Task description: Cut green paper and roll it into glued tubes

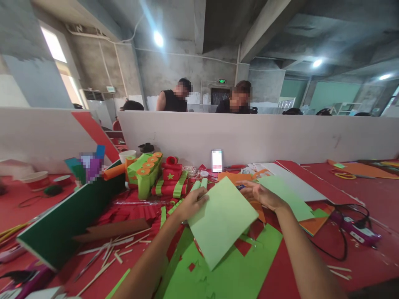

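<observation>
**Forearms reach in on either side of a pale green sheet**

The forearms come up from the bottom edge, and between them, nearest below the pale sheet, a bright green sheet lies on the red tabletop. The pale sheet is tilted above it, centred in front of the person; its long axis seems to run from near left to far right.

The left hand is the nearer one: it pinches the sheet's left edge, thumb on the upper face. The right hand is just beyond the upper right edge, fingers loosely bent and pointing inward. A small dark blue thing shows at its fingertips; whether they pinch it, or touch the paper, I cannot tell.

Pale green rolls are just behind the left hand, and a lit phone leans farther back.
</observation>
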The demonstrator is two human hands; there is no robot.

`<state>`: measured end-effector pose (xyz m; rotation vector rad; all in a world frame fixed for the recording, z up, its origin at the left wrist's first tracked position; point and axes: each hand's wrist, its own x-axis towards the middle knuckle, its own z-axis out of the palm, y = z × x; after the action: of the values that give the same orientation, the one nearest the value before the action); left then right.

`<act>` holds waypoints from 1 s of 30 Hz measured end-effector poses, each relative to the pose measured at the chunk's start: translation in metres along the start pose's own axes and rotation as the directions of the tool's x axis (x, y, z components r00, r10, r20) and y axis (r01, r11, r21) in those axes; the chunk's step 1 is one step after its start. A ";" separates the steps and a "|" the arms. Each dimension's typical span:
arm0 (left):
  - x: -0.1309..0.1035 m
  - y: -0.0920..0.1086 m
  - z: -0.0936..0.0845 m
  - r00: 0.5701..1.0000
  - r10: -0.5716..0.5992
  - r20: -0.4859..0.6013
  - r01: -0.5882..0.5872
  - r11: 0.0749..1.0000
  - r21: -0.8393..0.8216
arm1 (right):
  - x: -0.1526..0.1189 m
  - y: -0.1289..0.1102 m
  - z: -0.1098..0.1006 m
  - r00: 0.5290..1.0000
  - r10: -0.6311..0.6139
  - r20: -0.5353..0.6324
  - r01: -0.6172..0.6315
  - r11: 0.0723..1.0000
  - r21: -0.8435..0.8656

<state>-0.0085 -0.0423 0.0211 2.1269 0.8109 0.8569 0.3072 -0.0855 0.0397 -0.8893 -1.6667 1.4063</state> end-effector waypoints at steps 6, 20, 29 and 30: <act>0.003 -0.011 -0.001 0.970 -0.218 -0.103 0.167 0.916 -0.364 | 0.020 0.020 0.014 0.938 -0.006 -0.346 -0.015 0.998 -0.058; 0.008 -0.007 -0.003 0.971 -0.149 -0.187 0.072 0.928 -0.365 | 0.020 0.023 0.006 0.944 0.021 -0.329 -0.086 0.980 -0.182; 0.008 -0.008 -0.010 0.960 -0.115 -0.256 0.017 0.934 -0.356 | 0.008 0.022 -0.009 0.944 0.048 -0.328 -0.069 0.996 -0.051; 0.007 -0.008 -0.012 0.962 -0.109 -0.251 0.013 0.934 -0.356 | 0.007 0.021 -0.009 0.943 0.055 -0.328 -0.065 0.998 -0.018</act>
<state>-0.0157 -0.0281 0.0240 1.6861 0.7850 1.1783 0.3130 -0.0722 0.0209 -1.1314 -1.4199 1.1989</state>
